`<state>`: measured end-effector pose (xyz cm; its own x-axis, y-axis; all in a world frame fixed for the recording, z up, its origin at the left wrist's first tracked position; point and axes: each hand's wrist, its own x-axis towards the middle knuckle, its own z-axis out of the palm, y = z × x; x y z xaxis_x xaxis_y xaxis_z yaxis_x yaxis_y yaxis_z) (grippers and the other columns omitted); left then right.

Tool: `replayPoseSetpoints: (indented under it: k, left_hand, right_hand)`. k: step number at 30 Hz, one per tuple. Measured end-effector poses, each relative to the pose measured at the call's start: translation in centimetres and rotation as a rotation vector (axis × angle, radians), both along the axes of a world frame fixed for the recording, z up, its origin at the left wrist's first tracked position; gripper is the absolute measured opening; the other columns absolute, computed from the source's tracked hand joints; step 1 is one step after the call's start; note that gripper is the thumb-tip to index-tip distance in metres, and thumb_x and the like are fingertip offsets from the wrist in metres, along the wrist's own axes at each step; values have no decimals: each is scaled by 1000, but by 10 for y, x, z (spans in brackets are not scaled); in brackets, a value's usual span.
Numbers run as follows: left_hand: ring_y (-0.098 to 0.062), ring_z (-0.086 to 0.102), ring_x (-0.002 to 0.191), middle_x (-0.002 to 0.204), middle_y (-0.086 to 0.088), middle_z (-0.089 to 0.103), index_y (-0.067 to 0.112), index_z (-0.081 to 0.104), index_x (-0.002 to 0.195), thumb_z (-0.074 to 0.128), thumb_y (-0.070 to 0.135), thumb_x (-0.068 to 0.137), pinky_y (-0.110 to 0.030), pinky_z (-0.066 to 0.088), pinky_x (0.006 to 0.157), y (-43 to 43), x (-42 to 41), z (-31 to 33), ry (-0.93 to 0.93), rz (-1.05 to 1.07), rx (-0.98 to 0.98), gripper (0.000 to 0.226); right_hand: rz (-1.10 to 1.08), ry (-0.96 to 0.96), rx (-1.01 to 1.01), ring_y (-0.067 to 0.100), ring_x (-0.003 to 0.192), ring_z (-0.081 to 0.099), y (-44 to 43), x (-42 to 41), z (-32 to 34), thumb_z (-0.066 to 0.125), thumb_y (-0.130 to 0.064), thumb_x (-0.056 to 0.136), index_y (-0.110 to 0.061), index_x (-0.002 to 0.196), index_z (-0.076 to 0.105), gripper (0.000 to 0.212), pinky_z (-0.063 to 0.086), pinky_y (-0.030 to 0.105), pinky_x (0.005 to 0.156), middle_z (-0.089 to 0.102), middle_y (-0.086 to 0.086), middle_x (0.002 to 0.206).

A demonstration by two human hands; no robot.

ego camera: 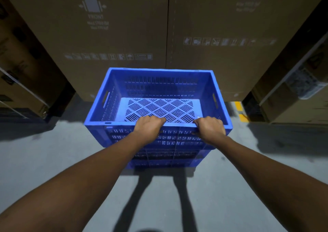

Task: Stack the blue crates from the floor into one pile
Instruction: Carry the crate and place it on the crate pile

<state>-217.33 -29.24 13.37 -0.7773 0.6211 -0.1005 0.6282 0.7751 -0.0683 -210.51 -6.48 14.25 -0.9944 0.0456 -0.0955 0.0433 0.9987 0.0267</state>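
- Blue top crate is open side up and empty, over at least one more blue crate on the grey floor, just in front of tall cardboard boxes.
- Left hand grips the near long rim, fingers curled over into the crate, thumb on the outer wall.
- Right hand has the same grip on the same rim, nearer the right corner.
- Key relation: the crate's long axis runs left to right and both grips are on the near long edge, so the whole crate lies ahead of the hands, away from the person.
- The grips are not centred: the left hand is about mid-rim and the right hand is close to the right corner, so the left end has no hand near it.
- Neither hand is clearly nearer; both arms reach out about equally.
- Cannot tell if the top crate is fully seated on the one below; the edges look roughly lined up from here.
- Judgement: this is the placing or squaring step. The risk is that the far edge or left end tips or sits off the lower rim, since all the hold is on the near side.
- No other loose crates are in view on the floor.
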Motion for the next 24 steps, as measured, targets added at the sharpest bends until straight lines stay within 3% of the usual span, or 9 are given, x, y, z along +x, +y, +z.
replayPoseSetpoints:
  k: [8, 12, 17, 20, 24]
  left_hand:
    - [-28, 55, 66, 77, -4, 63, 20, 49, 97, 61, 17, 92, -35, 41, 56, 0, 4, -1, 47, 23, -8, 13]
    - [-29, 48, 62, 67, -3, 49, 18, 40, 91, 54, 6, 91, -35, 36, 55, -2, 13, 2, 52, 14, -15, 18]
    - [-27, 48, 61, 64, -1, 46, 17, 46, 93, 52, -1, 88, -34, 36, 56, -2, 12, 0, 57, 21, -19, 19]
    - [-28, 47, 61, 67, -2, 50, 19, 41, 89, 56, 5, 90, -34, 38, 56, 1, 3, 0, 61, 18, -14, 20]
    - [-30, 51, 65, 79, -6, 62, 17, 49, 100, 57, 7, 89, -36, 36, 56, 5, 2, -7, 59, 37, -23, 16]
  right_hand:
    - [6, 16, 10, 29, 87, 64, 0, 2, -2, 64, -50, 87, -23, 101, 65, 30, 45, 36, 72, 67, 5, 93]
    - [16, 7, 16, 30, 90, 64, 0, 7, -4, 62, -51, 88, -24, 105, 64, 32, 49, 38, 75, 68, 5, 96]
    - [22, 4, 20, 30, 90, 64, -1, 6, -3, 63, -50, 88, -25, 105, 63, 31, 47, 36, 73, 67, 5, 97]
    - [7, -2, 12, 29, 89, 64, 1, -2, -2, 63, -50, 88, -24, 102, 64, 30, 46, 36, 71, 68, 5, 96]
    - [-11, -22, 12, 33, 93, 64, 4, -5, -9, 65, -50, 87, -24, 104, 63, 32, 48, 40, 77, 67, 7, 98]
